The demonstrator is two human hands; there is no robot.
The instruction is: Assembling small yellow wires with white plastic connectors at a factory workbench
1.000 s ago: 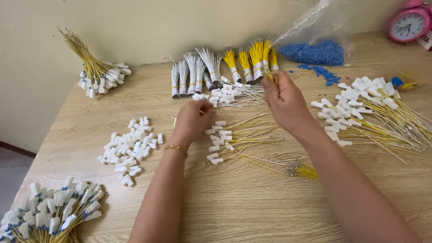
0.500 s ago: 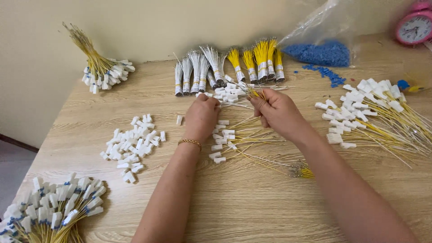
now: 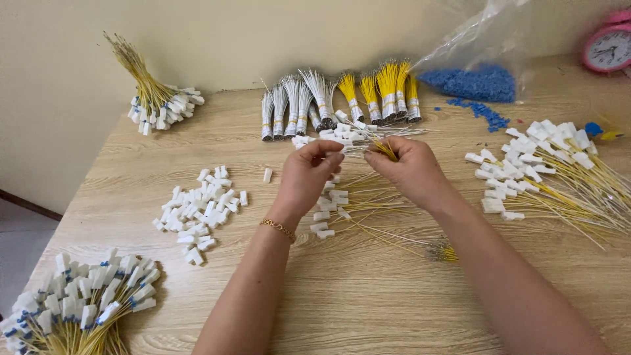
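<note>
**Two bare hands pinch thin wires over a wooden table of sorted parts**

The left hand (image 3: 307,176) is closed, thumb and fingertips pinched on a thin grey wire (image 3: 351,141); the right hand (image 3: 411,172) is also closed, gripping a small tuft of yellow wires (image 3: 386,150) between thumb and forefinger; the two hands sit close together near the centre of the wooden table (image 3: 368,296), their fingertips nearly meeting; whether the grey wire passes into the right hand cannot be told. A thin gold bracelet (image 3: 279,228) circles the left wrist.

Just under the hands, toward 6 o'clock, loose yellow wires with white plastic connectors (image 3: 348,207) lie spread on the wood. At 12 o'clock, just beyond the fingertips, stands a row of banded wire bundles (image 3: 342,105), grey ones to the left and yellow ones to the right. At 9 o'clock lies a heap of loose white connectors (image 3: 197,212). At 3 o'clock rests a fan of yellow wires tipped with white connectors (image 3: 552,174). At 1 o'clock a clear plastic bag of small blue pieces (image 3: 470,82) lies open, a few pieces spilled beside it; a pink alarm clock (image 3: 608,46) stands at 2 o'clock. A tied yellow bundle (image 3: 154,98) sits at 10 o'clock; another finished bundle (image 3: 72,312) lies at 8 o'clock.
</note>
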